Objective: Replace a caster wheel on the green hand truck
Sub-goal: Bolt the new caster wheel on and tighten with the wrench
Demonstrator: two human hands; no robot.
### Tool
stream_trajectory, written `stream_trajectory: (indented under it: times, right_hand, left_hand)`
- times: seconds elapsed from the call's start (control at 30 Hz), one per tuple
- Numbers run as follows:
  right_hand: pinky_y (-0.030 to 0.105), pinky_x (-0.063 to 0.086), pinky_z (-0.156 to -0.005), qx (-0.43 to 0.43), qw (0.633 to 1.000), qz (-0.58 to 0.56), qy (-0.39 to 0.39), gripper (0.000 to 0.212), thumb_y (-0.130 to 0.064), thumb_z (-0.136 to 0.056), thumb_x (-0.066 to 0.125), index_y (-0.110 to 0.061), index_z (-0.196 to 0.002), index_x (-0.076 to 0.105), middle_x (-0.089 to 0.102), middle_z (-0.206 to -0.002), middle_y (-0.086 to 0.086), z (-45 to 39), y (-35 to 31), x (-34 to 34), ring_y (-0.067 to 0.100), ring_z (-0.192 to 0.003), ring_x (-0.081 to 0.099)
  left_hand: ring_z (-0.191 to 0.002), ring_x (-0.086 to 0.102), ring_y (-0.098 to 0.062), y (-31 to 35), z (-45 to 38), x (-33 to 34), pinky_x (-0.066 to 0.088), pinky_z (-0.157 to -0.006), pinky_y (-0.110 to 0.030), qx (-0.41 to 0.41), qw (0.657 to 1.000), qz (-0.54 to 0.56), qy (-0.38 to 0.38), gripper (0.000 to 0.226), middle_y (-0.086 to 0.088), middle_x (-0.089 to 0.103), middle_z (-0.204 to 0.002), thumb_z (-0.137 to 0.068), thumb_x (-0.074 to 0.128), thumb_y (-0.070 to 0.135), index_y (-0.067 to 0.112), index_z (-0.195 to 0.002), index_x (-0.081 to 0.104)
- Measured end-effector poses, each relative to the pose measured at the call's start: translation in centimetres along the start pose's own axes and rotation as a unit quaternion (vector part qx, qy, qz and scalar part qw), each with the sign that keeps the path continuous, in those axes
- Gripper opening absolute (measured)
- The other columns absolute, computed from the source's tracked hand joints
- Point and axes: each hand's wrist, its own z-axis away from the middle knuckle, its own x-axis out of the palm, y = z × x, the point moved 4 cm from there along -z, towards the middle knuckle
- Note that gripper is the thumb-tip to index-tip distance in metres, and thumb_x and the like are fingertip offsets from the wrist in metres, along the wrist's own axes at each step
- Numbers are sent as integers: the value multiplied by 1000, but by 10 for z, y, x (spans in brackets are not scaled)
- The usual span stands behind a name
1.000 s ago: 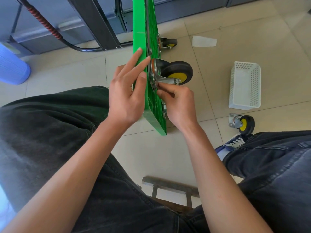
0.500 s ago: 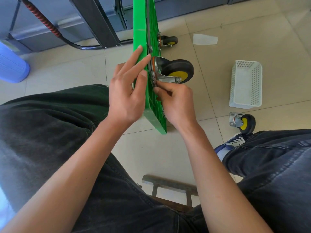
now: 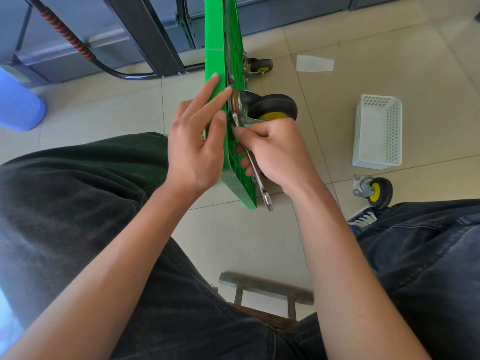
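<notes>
One green hand truck [image 3: 217,35] on edge. Left hand [image 3: 193,144] flat against it, right hand [image 3: 279,149] gripping one wrench [image 3: 255,170]. Three wheels: two bolted on, one loose wheel [image 3: 374,190] beside one white basket [image 3: 378,132].

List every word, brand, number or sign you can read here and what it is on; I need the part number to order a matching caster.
No readable text in this view.
Green plastic hand truck deck: no marking visible.
Mounted black-and-yellow caster wheel: none visible.
Loose black-and-yellow caster on the floor: none visible; too small to be sure.
Silver steel wrench: any stamp is too small to read.
White perforated plastic basket: none.
White paper scrap: blank.
</notes>
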Motion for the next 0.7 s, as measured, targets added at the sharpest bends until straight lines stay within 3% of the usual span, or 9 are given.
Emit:
stream_trajectory:
  times: [0.23,0.37,0.53,0.7]
  right_hand:
    - [34,60,-51,14,999,50,-18,17,-19,-97,67,-9,-92,79,74,-81,11,7,10,-9,21,-61,69]
    - [49,62,-70,-25,995,96,14,14,-23,-96,68,-19,-98,82,76,-83,1,3,18,-11,25,-77,72]
    - [44,57,-81,-114,981,124,95,17,-26,-96,68,-25,-109,80,78,-93,-8,-1,29,-11,16,-88,71]
    - [38,57,-90,-145,981,69,112,24,-20,-98,67,-20,-119,78,78,-107,-11,-5,37,-5,6,-100,71]
  left_hand:
    - [-126,50,-14,0,-1,1,37,-95,-8,-5,1000,-3,-2,40,1,48,-154,-104,41,20,17,-138,62]
    - [-124,50,-14,0,0,1,38,-95,-10,-6,1000,-4,-3,40,2,48,-154,-105,40,21,18,-138,62]
    - [-125,50,-14,0,-1,0,37,-94,-8,-5,1000,-3,-4,40,2,48,-154,-105,41,20,17,-138,62]
    - [-125,50,-14,0,0,0,36,-95,-7,-3,1000,-3,-2,39,1,48,-153,-105,41,19,16,-138,62]
